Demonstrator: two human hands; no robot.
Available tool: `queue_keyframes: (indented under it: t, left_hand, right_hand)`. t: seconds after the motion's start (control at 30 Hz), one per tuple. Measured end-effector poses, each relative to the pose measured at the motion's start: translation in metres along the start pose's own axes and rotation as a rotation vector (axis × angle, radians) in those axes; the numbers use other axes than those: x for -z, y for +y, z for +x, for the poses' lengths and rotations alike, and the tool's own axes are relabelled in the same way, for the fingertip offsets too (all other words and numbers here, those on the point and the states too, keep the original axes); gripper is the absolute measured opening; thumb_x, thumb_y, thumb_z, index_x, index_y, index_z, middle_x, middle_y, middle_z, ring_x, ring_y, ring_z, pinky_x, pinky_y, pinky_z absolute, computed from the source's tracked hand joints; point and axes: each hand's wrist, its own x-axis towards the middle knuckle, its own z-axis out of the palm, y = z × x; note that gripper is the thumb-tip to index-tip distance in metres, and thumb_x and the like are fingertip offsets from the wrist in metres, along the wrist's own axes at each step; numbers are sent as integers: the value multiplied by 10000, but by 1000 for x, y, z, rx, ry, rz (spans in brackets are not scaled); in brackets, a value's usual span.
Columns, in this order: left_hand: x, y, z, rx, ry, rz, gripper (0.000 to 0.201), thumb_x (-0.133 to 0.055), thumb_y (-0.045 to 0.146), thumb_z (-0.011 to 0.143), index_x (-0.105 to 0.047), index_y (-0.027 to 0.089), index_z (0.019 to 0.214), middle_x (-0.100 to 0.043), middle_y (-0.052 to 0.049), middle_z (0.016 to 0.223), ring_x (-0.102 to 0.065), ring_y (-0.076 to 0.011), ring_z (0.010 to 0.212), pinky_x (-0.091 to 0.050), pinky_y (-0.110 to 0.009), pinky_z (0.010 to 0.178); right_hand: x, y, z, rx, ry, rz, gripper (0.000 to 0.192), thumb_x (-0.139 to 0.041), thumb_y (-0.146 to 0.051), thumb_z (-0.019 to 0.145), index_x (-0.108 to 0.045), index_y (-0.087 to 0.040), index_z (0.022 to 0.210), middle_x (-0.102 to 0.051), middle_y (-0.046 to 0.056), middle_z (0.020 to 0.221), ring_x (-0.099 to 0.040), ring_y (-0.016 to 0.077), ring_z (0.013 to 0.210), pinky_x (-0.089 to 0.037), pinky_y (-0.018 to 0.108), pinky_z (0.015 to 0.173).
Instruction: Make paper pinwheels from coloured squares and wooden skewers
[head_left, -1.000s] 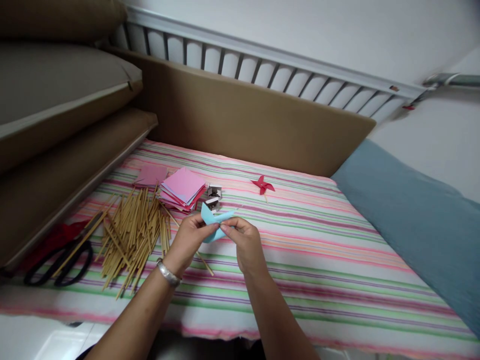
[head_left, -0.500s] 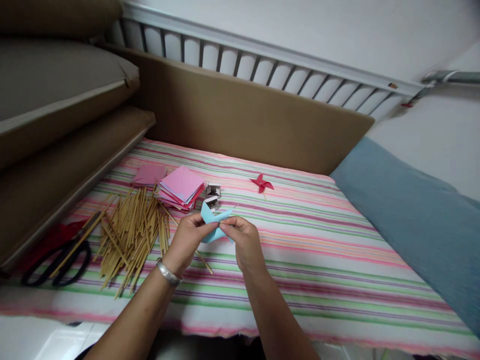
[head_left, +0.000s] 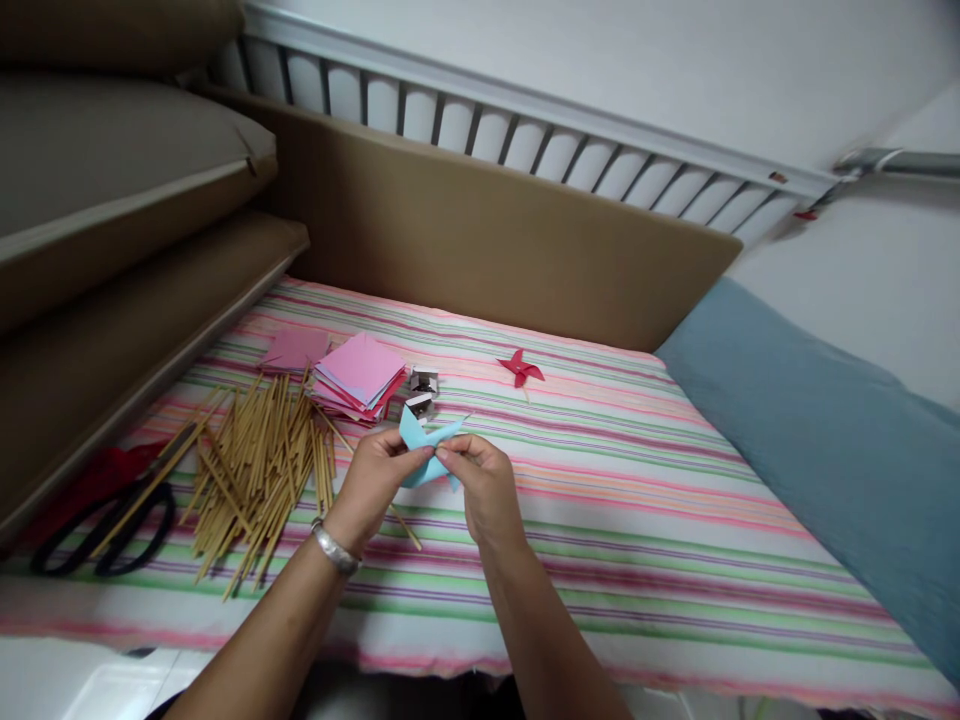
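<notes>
Both hands pinch the blue paper pinwheel (head_left: 421, 447) at its centre, left hand (head_left: 375, 482) and right hand (head_left: 484, 484) meeting fingertip to fingertip above the striped bed (head_left: 637, 500). If either grip slackens, the folded flaps would likely spring open. Its longest blade points far-left toward the pink paper squares (head_left: 358, 372); its long axis runs left-right.

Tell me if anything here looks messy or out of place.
The wooden sticks lie in a loose, splayed heap, some crossing the black scissors. The pink paper stack is fanned askew. Both hands hold the blue paper; nothing looks damaged.
</notes>
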Motion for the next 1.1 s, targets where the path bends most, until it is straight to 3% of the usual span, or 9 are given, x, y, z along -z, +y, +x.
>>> queue_keyframes:
  t: [0.17,0.63,0.9,1.1]
  left_hand:
    - [2,2,0,15,-60,-29,255,-767,287,588,-735,161,807,-710,-44,774,-604,-153,686,-440,-249,649]
    - [2,-1,1,13,-30,-38,245,-769,272,584,-732,165,802,-711,-33,762,-603,-150,670,-442,-248,635]
    - [2,2,0,71,-63,-101,280,-791,278,562,-722,152,802,-704,-37,755,-594,-132,652,-439,-236,638]
    - [15,11,2,5,35,-79,258,-792,274,562,-719,136,767,-710,-44,746,-609,-153,666,-452,-265,682]
  right_hand:
    - [2,-3,0,-8,-16,-2,76,-697,-231,589,-645,-190,627,-629,-12,635,-535,134,623,-418,271,631]
    - [2,-2,0,27,-12,-57,73,-685,-240,616,-636,-188,634,-621,-12,632,-534,132,614,-421,266,614]
    - [0,-7,-3,117,-44,-195,118,-630,-196,669,-575,-211,772,-624,-12,765,-588,159,781,-450,277,718]
    - [0,-18,-6,175,-121,-255,132,-601,-202,722,-584,-219,852,-647,11,894,-599,175,915,-440,321,853]
